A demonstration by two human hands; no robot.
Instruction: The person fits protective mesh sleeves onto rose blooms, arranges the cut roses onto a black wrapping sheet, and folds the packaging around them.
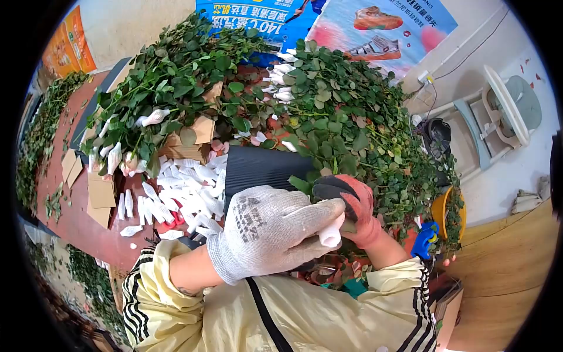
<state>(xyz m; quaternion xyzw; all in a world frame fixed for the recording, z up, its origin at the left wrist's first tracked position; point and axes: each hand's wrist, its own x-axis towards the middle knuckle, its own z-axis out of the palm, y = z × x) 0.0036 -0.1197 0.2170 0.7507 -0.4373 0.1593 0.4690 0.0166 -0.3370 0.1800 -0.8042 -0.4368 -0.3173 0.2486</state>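
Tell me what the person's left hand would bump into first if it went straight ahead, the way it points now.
Most likely the right hand, in its red-and-black glove, just beyond the left hand's fingers; they may already touch, as depth is unclear.

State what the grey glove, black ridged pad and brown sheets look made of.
Grey glove: matt knitted fabric, judging by its ribbed cuff.
Black pad: dull rubber or plastic, evenly ridged; the look leaves either open.
Brown sheets: probably cardboard, matt, flat and straight-cut.
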